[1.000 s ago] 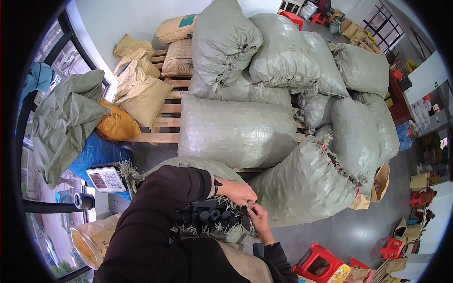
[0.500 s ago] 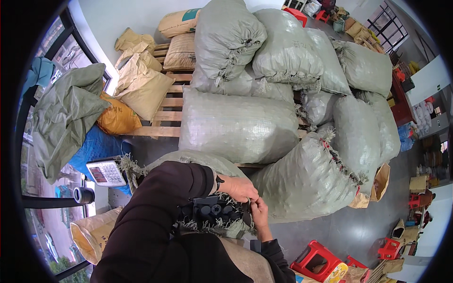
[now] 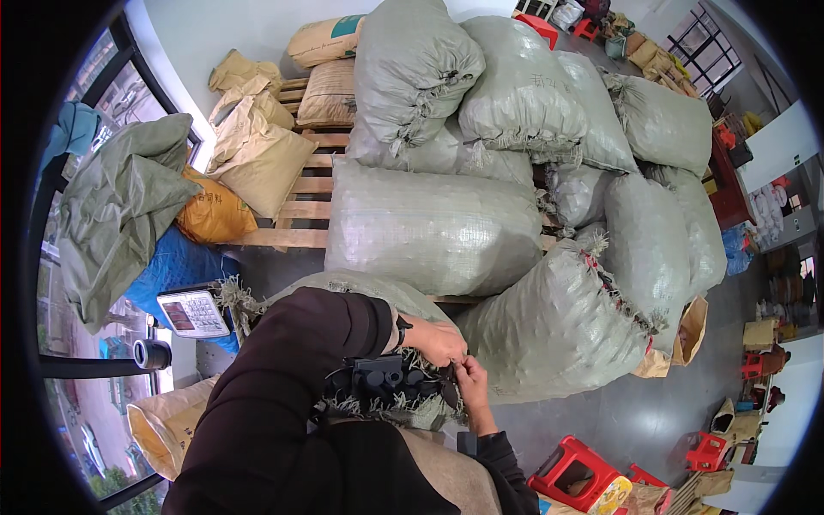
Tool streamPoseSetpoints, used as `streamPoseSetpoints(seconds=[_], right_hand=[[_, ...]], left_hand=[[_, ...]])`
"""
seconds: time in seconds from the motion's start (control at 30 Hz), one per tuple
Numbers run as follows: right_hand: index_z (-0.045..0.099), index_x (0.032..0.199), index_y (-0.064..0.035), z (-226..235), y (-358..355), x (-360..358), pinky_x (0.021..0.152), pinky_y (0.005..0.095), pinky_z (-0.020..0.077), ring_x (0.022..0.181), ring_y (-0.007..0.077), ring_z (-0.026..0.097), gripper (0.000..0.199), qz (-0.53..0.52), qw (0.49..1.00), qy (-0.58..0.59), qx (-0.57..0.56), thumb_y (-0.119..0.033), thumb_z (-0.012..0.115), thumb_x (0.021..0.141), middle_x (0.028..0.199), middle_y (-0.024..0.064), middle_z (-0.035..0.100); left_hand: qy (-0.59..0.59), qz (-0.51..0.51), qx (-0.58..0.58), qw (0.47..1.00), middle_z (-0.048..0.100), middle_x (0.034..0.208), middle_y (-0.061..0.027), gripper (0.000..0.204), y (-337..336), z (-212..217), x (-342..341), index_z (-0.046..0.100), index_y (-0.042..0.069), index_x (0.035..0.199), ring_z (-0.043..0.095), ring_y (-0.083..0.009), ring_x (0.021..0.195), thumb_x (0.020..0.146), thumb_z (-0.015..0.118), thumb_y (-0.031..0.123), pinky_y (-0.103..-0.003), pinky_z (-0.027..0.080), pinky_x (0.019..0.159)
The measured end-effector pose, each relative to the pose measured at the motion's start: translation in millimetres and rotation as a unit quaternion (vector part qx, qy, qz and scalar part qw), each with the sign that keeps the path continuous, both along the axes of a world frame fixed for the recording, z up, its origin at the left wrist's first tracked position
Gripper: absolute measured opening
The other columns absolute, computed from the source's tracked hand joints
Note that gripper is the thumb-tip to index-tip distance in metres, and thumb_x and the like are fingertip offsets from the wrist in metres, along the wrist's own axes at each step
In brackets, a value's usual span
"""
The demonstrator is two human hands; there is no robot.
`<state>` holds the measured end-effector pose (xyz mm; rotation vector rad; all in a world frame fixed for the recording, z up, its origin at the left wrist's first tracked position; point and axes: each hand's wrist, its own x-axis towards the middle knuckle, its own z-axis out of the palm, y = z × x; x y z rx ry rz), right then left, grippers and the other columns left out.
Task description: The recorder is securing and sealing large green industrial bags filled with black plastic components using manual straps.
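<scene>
Beneath my forearms a grey woven sack (image 3: 425, 418) shows a frayed, stringy rim. My left hand (image 3: 439, 344) reaches across from the left with its fingers closed on the right side of this rim. Right beside it, my right hand (image 3: 472, 384) pinches the same gathered edge between thumb and fingers. The fingertips of both hands nearly touch, and the bit of sack edge between them is mostly hidden. Black objects with rounded parts (image 3: 382, 378) show within the frayed rim; I cannot make out their kind.
Bulging grey woven sacks (image 3: 429, 227) lie piled on wooden pallets (image 3: 300, 211) ahead. To the left stand a scale display (image 3: 194, 314), a blue sack (image 3: 176, 266) and an open paper bag (image 3: 167, 425). A red plastic stool (image 3: 571, 472) is at the lower right.
My left hand has turned and shifted slightly, its knuckles now more over the gathered edge. My right hand stays at nearly the same place, still pinching.
</scene>
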<state>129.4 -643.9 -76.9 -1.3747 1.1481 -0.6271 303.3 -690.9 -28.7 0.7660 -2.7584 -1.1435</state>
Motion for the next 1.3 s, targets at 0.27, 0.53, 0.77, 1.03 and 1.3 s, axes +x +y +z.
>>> streamPoseSetpoints(seconds=[0.27,0.53,0.77,1.03,1.3], right_hand=[[0.048,0.078,-0.0031,31,9,-1,0.06,0.0194,0.0335,0.066,0.0046,0.038,0.011,0.02,0.996,-0.069,0.043,-0.014,0.051,0.079,0.068,-0.0038,0.043],[0.052,0.075,0.0004,19,8,-7,0.059,0.0224,0.0363,0.065,0.0081,0.041,0.01,-0.008,0.999,-0.043,-0.029,-0.008,0.056,0.074,0.067,0.001,0.046],[0.055,0.079,0.0026,21,19,-6,0.06,0.0214,0.038,0.067,0.0098,0.047,0.009,-0.109,0.986,-0.068,-0.103,-0.005,0.056,0.075,0.072,0.0031,0.051],[0.055,0.074,0.001,29,15,-5,0.059,0.0222,0.037,0.065,0.0118,0.046,0.008,0.0,0.985,-0.002,-0.171,-0.006,0.058,0.073,0.07,0.0043,0.05],[0.05,0.066,0.0001,36,10,4,0.052,0.0277,0.0371,0.055,0.0206,0.047,0.011,-0.011,0.984,0.043,-0.173,-0.006,0.06,0.066,0.06,0.0095,0.046]], left_hand=[[-0.049,0.001,0.191,0.98,0.057,0.069,-0.0197,0.031,-13,-23,-12,0.059,-0.001,0.073,0.053,-0.0305,0.062,0.058,0.057,0.026,-0.038,0.041,0.057],[0.024,-0.029,0.398,0.917,0.059,0.07,-0.0069,0.017,-44,-52,-9,0.062,0.001,0.071,0.05,-0.0134,0.067,0.06,0.058,0.013,-0.029,0.04,0.062],[-0.016,0.138,0.579,0.804,0.052,0.075,-0.0039,0.013,-35,-50,0,0.058,0.0,0.07,0.046,-0.0109,0.075,0.066,0.056,0.013,-0.024,0.037,0.068],[-0.03,0.048,0.502,0.863,0.051,0.078,-0.0016,0.017,-36,-27,-2,0.059,0.001,0.071,0.045,-0.0092,0.074,0.066,0.061,0.017,-0.024,0.037,0.067],[0.009,-0.028,0.382,0.924,0.051,0.068,-0.0045,0.03,-36,-45,-1,0.053,-0.003,0.064,0.044,-0.0136,0.068,0.066,0.065,0.025,-0.03,0.035,0.062]])
